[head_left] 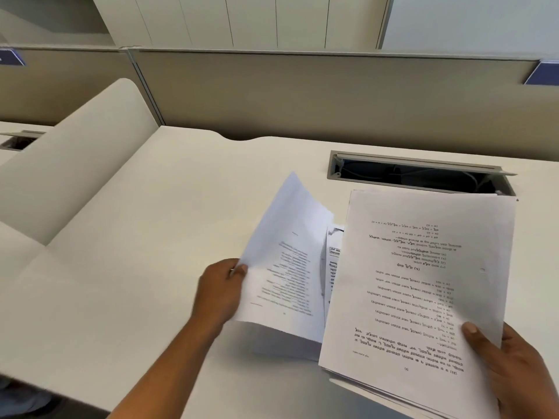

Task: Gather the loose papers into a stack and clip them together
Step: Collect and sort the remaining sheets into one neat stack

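1. Over the pale tabletop, right of centre, the left hand pinches a loose sheet at its left edge. The thumb lies on the printed face and the fingers are behind.
2. The loose sheet is lifted, tilted and slightly bowed, with its far corner pointing up.
3. The right hand grips the stack at its near right corner, thumb pressed on the top page, fingers underneath.
4. Lower pages of the stack fan out unevenly along the near edge.
5. The stack is just right of the loose sheet, and its left edge overlaps that sheet. A sliver of another printed page shows between them.
6. Print on the top page runs upside down from this view and is too blurred to read.
7. The stack's far edge reaches the near lip of an open cable hatch in the tabletop, with dark cables inside.
8. A beige partition runs behind, and a white curved divider stands at left.
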{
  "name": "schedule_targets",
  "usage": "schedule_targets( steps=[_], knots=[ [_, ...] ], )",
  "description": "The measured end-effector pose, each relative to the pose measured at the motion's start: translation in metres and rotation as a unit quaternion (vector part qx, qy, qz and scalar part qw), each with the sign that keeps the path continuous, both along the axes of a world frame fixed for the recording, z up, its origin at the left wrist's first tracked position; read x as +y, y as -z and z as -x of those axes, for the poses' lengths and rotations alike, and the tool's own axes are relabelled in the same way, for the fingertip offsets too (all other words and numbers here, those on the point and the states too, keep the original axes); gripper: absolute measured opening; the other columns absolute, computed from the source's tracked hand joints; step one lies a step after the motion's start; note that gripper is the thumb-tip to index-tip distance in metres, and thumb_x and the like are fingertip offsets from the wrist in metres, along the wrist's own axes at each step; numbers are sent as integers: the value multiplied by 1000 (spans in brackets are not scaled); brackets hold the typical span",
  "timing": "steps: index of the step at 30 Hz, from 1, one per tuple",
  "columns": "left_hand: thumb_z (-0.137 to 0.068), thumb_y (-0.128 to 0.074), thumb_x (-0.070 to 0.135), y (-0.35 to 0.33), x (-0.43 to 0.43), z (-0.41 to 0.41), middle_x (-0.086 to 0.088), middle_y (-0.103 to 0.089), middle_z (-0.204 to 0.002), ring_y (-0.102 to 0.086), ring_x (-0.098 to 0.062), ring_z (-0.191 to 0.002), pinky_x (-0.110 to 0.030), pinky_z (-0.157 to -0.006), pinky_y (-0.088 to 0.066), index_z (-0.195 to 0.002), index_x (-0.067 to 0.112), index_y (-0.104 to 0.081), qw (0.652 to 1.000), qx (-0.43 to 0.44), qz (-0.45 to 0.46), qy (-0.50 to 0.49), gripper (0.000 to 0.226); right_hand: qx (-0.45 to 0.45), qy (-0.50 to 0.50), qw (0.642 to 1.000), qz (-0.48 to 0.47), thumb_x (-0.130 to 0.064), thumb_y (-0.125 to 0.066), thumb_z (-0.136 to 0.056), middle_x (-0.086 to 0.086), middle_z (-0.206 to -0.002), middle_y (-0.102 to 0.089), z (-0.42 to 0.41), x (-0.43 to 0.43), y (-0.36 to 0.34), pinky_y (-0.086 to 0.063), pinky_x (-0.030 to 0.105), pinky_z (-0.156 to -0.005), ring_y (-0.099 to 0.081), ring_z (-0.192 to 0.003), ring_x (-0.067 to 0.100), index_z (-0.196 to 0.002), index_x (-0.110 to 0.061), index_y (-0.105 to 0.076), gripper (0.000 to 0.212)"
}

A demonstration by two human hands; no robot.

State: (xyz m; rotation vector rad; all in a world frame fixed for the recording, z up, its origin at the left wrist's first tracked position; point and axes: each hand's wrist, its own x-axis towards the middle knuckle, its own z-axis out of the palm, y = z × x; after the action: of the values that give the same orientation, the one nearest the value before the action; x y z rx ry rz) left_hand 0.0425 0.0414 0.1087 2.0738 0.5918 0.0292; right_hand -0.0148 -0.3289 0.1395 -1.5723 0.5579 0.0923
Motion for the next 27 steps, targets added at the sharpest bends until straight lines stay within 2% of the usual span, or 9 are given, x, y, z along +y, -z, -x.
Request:
schedule_targets(
  steps=[1,3,8,10,12,14,19,21,27],
  knots=[
    [-98,-58,13,-6,9,4,-1,-69,-77,-57,-22,-70,-34,-68,-43,-89,15,-74,1000,-17,9,-22,18,-1,-2,1000,-11,-50,-75,-76,12,-87,-77,1,0,-1,-51,31,-67,-70,-51,8,-85,-19,-74,32],
    [-98,-59,10,-19,22,13,3,-69,-76,-56,-19,-70,-32,-66,-42,-89,17,-73,996,-50,28,-64,18,3,-19,1000,-6,-22,-68,-87,19,-91,-76,4,-2,3,-53,32,-65,-69,-49,8,-84,-14,-71,9],
    [-99,-61,12,-48,39,32,6,-72,-87,-63,-20,-78,-27,-72,-48,-101,18,-73,975,-108,117,-155,14,21,2,1000,-1,-21,-68,-84,15,-87,-78,-1,5,4,-59,35,-63,-74,-62,21,-100,-9,-70,20],
    [-99,-61,14,-57,34,36,4,-75,-92,-67,-21,-82,-31,-79,-52,-98,21,-75,966,-110,165,-167,15,28,-3,1000,6,-39,-76,-70,8,-79,-79,-1,10,1,-59,34,-61,-75,-74,33,-101,-9,-69,44],
    [-98,-63,16,-63,23,39,2,-79,-92,-70,-22,-82,-34,-81,-54,-94,21,-76,961,-104,200,-160,15,31,-11,999,1,-66,-84,-36,6,-78,-79,-2,15,1,-59,38,-67,-75,-74,34,-98,-11,-70,84],
    [-98,-63,16,-66,6,42,-1,-81,-91,-72,-22,-80,-36,-81,-56,-96,18,-78,959,-92,231,-137,15,19,-13,1000,-1,-71,-84,-24,7,-80,-79,-4,16,4,-60,38,-67,-76,-69,29,-96,-13,-70,94],
    [-98,-61,13,-65,-45,47,-12,-81,-96,-71,-28,-82,-45,-84,-54,-94,9,-79,950,-53,303,-49,18,10,-34,999,-19,-15,-66,-90,9,-87,-79,-14,24,1,-58,30,-57,-76,-70,22,-104,-11,-70,15],
    [-99,-60,15,-61,-62,47,-13,-80,-96,-71,-28,-83,-44,-82,-54,-93,10,-79,949,-30,313,-15,20,13,-46,999,-7,-10,-64,-92,8,-86,-79,-17,26,-1,-58,33,-62,-76,-69,22,-102,-12,-71,13],
    [-99,-62,18,-56,-91,42,-6,-81,-90,-75,-26,-83,-47,-81,-60,-91,10,-78,958,22,284,36,19,20,-75,997,1,1,-65,-88,13,-75,-77,-20,27,-16,-55,30,-47,-71,-55,22,-91,-7,-70,10]
  ],
)
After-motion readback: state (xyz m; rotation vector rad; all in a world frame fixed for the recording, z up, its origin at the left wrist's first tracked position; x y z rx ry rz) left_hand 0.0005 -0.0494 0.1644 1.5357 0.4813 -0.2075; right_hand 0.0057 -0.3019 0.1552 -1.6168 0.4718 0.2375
